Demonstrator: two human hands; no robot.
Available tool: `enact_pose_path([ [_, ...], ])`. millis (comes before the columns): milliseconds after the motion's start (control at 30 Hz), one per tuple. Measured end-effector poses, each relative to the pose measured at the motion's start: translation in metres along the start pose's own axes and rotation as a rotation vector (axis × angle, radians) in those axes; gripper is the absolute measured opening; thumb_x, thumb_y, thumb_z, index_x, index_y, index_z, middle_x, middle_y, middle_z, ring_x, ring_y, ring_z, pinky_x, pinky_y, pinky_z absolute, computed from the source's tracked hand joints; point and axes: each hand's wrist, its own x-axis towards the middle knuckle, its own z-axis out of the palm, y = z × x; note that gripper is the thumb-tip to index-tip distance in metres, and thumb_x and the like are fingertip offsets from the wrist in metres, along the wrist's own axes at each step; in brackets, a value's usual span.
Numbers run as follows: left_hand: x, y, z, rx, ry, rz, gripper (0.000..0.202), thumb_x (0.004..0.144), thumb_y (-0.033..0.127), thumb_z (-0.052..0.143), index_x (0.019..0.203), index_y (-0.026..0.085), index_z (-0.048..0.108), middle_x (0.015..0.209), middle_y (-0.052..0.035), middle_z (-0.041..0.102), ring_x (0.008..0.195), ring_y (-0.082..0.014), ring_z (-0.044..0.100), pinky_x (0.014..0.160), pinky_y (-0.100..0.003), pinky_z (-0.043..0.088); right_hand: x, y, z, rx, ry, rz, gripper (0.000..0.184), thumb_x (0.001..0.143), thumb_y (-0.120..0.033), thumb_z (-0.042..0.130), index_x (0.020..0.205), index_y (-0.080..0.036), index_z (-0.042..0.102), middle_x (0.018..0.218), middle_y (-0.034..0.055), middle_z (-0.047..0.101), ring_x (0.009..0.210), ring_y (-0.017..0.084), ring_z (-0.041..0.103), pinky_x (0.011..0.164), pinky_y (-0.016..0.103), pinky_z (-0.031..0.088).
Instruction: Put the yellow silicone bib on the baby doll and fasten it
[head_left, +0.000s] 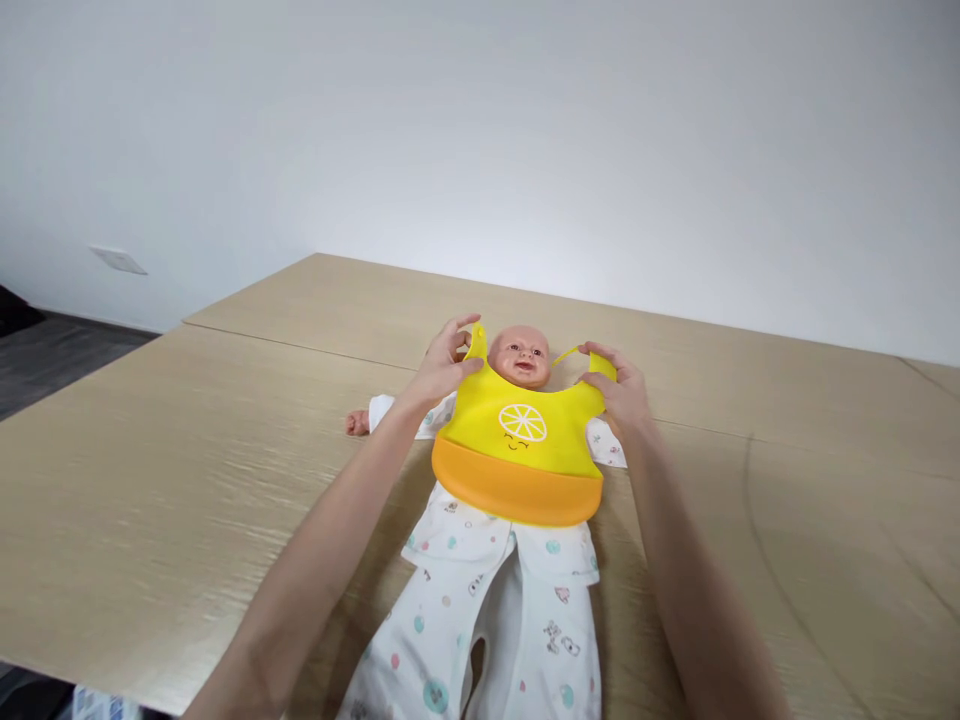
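A baby doll (520,355) in white printed pyjamas lies on its back on the wooden table (187,480), head away from me. A yellow silicone bib (521,440) with an orange pocket and a lemon face rests on its chest. My left hand (444,368) pinches the bib's left neck strap beside the doll's head. My right hand (622,392) grips the right strap, which arches up near the doll's other ear. Both hands are closed on the straps.
The light wooden table has a seam running across behind the doll. A white wall (525,140) stands behind it, with a wall socket (118,260) at the left. Dark floor (52,355) shows at the far left.
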Motion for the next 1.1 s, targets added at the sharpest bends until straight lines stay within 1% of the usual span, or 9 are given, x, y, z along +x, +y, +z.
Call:
enact_pose_path([
  [100, 0.002, -0.004, -0.001, -0.082, 0.049, -0.040, 0.078, 0.061, 0.015, 0.058, 0.132, 0.023, 0.029, 0.084, 0.0024, 0.055, 0.064, -0.0078, 0.053, 0.060, -0.020, 0.044, 0.002, 0.003, 0.002, 0.135, 0.022, -0.130, 0.043, 0.067, -0.022, 0.058, 0.109, -0.025, 0.053, 0.120, 0.0018, 0.048, 0.098, 0.012, 0.054, 0.073, 0.020, 0.047],
  [233, 0.003, -0.009, -0.003, -0.097, 0.056, -0.118, 0.079, 0.059, 0.015, 0.059, 0.132, 0.022, 0.030, 0.090, -0.0003, 0.057, 0.067, -0.0097, 0.056, 0.062, -0.023, 0.046, 0.004, 0.003, 0.002, 0.290, 0.097, -0.174, 0.038, 0.065, -0.023, 0.063, 0.102, -0.023, 0.054, 0.104, 0.0022, 0.053, 0.095, 0.011, 0.054, 0.090, 0.026, 0.044],
  [333, 0.005, -0.015, -0.005, -0.099, 0.047, -0.161, 0.075, 0.059, 0.016, 0.060, 0.130, 0.019, 0.036, 0.100, -0.0058, 0.058, 0.077, -0.0136, 0.058, 0.066, -0.025, 0.047, 0.004, 0.003, 0.002, 0.402, 0.190, -0.137, 0.039, 0.061, -0.022, 0.067, 0.098, -0.020, 0.055, 0.092, 0.0022, 0.053, 0.083, 0.010, 0.056, 0.081, 0.023, 0.047],
  [433, 0.008, -0.022, -0.005, -0.073, 0.096, -0.224, 0.072, 0.058, 0.016, 0.061, 0.126, 0.015, 0.041, 0.102, -0.0088, 0.059, 0.081, -0.0166, 0.059, 0.066, -0.026, 0.047, 0.004, 0.006, 0.004, 0.413, 0.241, -0.092, 0.037, 0.061, -0.023, 0.067, 0.097, -0.019, 0.055, 0.094, 0.0032, 0.053, 0.074, 0.008, 0.055, 0.067, 0.020, 0.047],
  [533, 0.010, -0.028, -0.004, -0.042, 0.139, -0.231, 0.063, 0.056, 0.015, 0.059, 0.118, 0.015, 0.050, 0.094, -0.0059, 0.061, 0.074, -0.0158, 0.058, 0.061, -0.024, 0.045, 0.005, 0.010, 0.007, 0.332, 0.283, -0.118, 0.034, 0.064, -0.026, 0.064, 0.096, -0.018, 0.056, 0.100, 0.0040, 0.054, 0.070, 0.008, 0.055, 0.061, 0.020, 0.046],
  [633, 0.010, -0.031, -0.005, -0.064, 0.107, -0.171, 0.039, 0.057, 0.017, 0.057, 0.095, 0.013, 0.062, 0.080, -0.0023, 0.061, 0.066, -0.0141, 0.056, 0.056, -0.023, 0.042, 0.008, 0.013, 0.007, 0.218, 0.352, -0.176, 0.031, 0.064, -0.026, 0.062, 0.093, -0.016, 0.057, 0.099, 0.0046, 0.057, 0.064, 0.008, 0.055, 0.056, 0.021, 0.046],
  [800, 0.009, -0.034, -0.006, -0.087, 0.072, -0.185, 0.024, 0.059, 0.022, 0.057, 0.080, 0.014, 0.065, 0.068, -0.0008, 0.060, 0.058, -0.0132, 0.053, 0.052, -0.022, 0.039, 0.014, 0.011, 0.002, 0.091, 0.394, -0.284, 0.028, 0.062, -0.014, 0.052, 0.089, -0.015, 0.060, 0.099, 0.0038, 0.058, 0.068, 0.007, 0.053, 0.052, 0.016, 0.043],
  [933, 0.011, -0.033, -0.006, -0.082, 0.122, -0.226, 0.018, 0.059, 0.023, 0.058, 0.072, 0.014, 0.065, 0.064, -0.0004, 0.059, 0.055, -0.0127, 0.051, 0.050, -0.022, 0.037, 0.015, 0.007, -0.001, 0.181, 0.353, -0.269, 0.030, 0.062, -0.016, 0.057, 0.091, -0.016, 0.060, 0.101, 0.0038, 0.058, 0.074, 0.009, 0.054, 0.061, 0.019, 0.044],
  [1100, 0.011, -0.035, -0.005, -0.096, 0.172, -0.175, 0.017, 0.060, 0.024, 0.057, 0.072, 0.014, 0.063, 0.063, 0.0009, 0.057, 0.056, -0.0119, 0.050, 0.051, -0.021, 0.036, 0.022, 0.003, -0.005, 0.409, 0.337, -0.229, 0.019, 0.062, -0.026, 0.065, 0.069, -0.012, 0.053, 0.069, 0.0020, 0.055, 0.065, 0.010, 0.054, 0.063, 0.024, 0.046],
])
